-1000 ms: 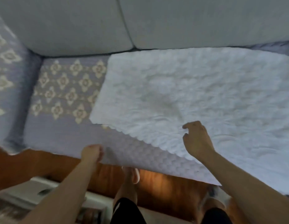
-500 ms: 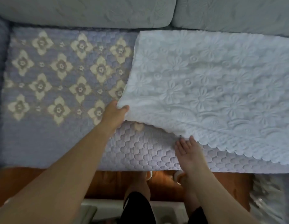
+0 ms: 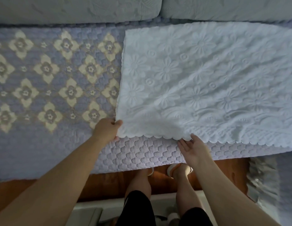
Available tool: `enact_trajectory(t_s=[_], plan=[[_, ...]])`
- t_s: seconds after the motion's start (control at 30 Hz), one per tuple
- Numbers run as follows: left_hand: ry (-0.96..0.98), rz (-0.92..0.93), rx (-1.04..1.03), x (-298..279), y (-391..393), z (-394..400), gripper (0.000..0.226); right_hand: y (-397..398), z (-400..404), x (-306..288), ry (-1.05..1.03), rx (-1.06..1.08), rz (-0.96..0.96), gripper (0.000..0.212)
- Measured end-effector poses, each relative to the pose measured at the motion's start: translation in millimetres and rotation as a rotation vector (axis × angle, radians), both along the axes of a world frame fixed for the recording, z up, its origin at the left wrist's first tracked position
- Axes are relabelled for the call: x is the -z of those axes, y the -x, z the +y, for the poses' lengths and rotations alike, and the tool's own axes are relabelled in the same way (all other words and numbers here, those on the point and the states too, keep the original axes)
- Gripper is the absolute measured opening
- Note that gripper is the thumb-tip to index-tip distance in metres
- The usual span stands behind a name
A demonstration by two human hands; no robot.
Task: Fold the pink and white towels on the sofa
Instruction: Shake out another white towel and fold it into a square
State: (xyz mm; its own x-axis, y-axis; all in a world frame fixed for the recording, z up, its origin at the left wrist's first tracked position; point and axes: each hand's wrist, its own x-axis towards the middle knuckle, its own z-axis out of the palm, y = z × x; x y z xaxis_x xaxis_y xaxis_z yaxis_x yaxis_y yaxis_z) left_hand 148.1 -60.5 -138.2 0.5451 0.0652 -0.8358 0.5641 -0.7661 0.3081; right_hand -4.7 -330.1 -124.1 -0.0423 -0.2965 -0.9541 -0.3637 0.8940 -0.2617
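Head view: my left hand (image 3: 106, 130) pinches the white towel's (image 3: 199, 82) near-left corner; my right hand (image 3: 193, 150), fingers spread, touches its scalloped edge on the sofa (image 3: 44, 144).

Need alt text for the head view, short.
A white towel lies spread on a sofa; the left hand grips its near-left corner while the right hand, fingers straight, touches its scalloped front edge.

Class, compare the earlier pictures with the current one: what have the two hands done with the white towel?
The left hand rose from below the sofa edge and took the white embossed towel's near-left corner in its grip. The right hand opened, palm up, at the scalloped hem. The towel stayed spread out.
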Motion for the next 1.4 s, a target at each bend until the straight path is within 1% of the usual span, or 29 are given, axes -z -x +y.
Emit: enact_trajectory(t_s=[0.07,0.13,0.17,0.2,0.23,0.27,0.3,0.37,0.4,0.47,0.53,0.6,0.7,0.77,0.83,0.9,0.93,1.0,1.03,1.07,1.13,1.17,1.2,1.27,1.3,1.37,1.4], plan=[[0.026,-0.065,-0.078,4.1,6.7,-3.4,0.039,-4.2,-1.6,1.9,0.032,-0.087,0.086,0.025],[0.018,-0.142,-0.162,3.6,15.2,-6.0,0.042,-5.8,1.8,2.6,0.119,-0.179,0.286,0.015],[0.019,-0.161,-0.208,1.9,21.4,-7.0,0.044,-7.5,5.3,2.3,0.192,-0.246,0.381,0.016],[0.029,-0.164,-0.272,0.2,28.7,-9.2,0.043,-9.5,10.3,2.3,0.246,-0.367,0.444,0.021],[0.049,-0.156,-0.35,-0.7,36.2,-11.2,0.04,-12.8,17.4,1.7,0.233,-0.499,0.435,0.022],[0.078,-0.14,-0.439,-2.1,43.1,-13.7,0.035,-16.3,26.9,0.7,0.168,-0.587,0.361,0.021],[0.098,-0.116,-0.535,-4.1,48.7,-15.6,0.031,-18.9,37.4,0.5,0.059,-0.596,0.259,0.02],[0.104,-0.041,-0.716,-8.5,55.4,-16.4,0.029,-24.8,56.3,-2.0,-0.152,-0.514,0.097,0.021],[0.104,-0.008,-0.765,-11.0,56.6,-15.4,0.029,-28.3,63.2,-3.0,-0.227,-0.457,0.055,0.023],[0.111,0.017,-0.811,-17.0,55.1,-13.9,0.026,-35.3,72.3,-3.4,-0.326,-0.315,0.0,0.026],[0.134,-0.001,-0.842,-24.4,50.8,-13.6,0.026,-42.2,77.5,-3.4,-0.384,-0.204,-0.018,0.03],[0.134,-0.027,-0.807,-31.2,47.2,-14.5,0.028,-47.8,80.2,-5.4,-0.419,-0.137,-0.029,0.03],[0.116,-0.086,-0.711,-38.3,43.1,-13.6,0.029,-49.4,82.3,-8.2,-0.399,-0.004,-0.054,0.025],[0.173,-0.093,-0.691,-40.8,41.1,-12.2,0.019,-46.7,78.3,-8.4,-0.315,0.1,-0.118,0.03],[0.253,-0.056,-0.718,-40.7,39.1,-11.5,0.019,-41.8,71.5,-8.1,-0.236,0.085,-0.191,0.039],[0.306,0.016,-0.797,-37.8,34.4,-11.0,0.019,-37.8,64.0,-5.1,-0.249,0.153,-0.21,0.031],[0.335,0.07,-0.851,-36.0,31.5,-10.7,0.018,-36.9,61.1,-2.7,-0.224,0.142,-0.178,0.028],[0.405,0.156,-0.897,-30.5,27.5,-9.2,0.014,-36.7,57.6,2.1,-0.107,-0.002,-0.07,0.026],[0.416,0.153,-0.852,-26.2,27.2,-8.2,0.013,-35.3,57.4,5.9,-0.049,-0.088,-0.024,0.023],[0.379,0.116,-0.731,-22.7,27.8,-7.4,0.012,-33.7,57.5,9.6,-0.001,-0.162,0.023,0.02],[0.191,-0.037,-0.368,-16.8,31.0,-6.4,0.013,-29.2,59.4,15.7,0.076,-0.299,0.106,0.014],[0.099,-0.122,-0.221,-14.1,33.6,-6.1,0.014,-26.6,60.6,19.2,0.114,-0.376,0.153,0.012],[0.041,-0.181,-0.13,-12.4,35.4,-5.9,0.015,-24.7,61.5,22.0,0.148,-0.461,0.203,0.011],[-0.015,-0.261,-0.061,-8.7,37.2,-5.6,0.021,-22.4,63.7,23.3,0.177,-0.587,0.286,0.016],[-0.041,-0.295,-0.047,-6.5,37.2,-5.5,0.03,-21.8,64.4,23.0,0.167,-0.621,0.32,0.016],[-0.078,-0.306,-0.073,-2.6,34.5,-7.7,0.045,-23.0,63.9,17.0,0.107,-0.663,0.373,0.011],[-0.101,-0.279,-0.078,-1.5,32.6,-9.8,0.046,-24.5,62.4,12.5,0.096,-0.729,0.395,0.008]])
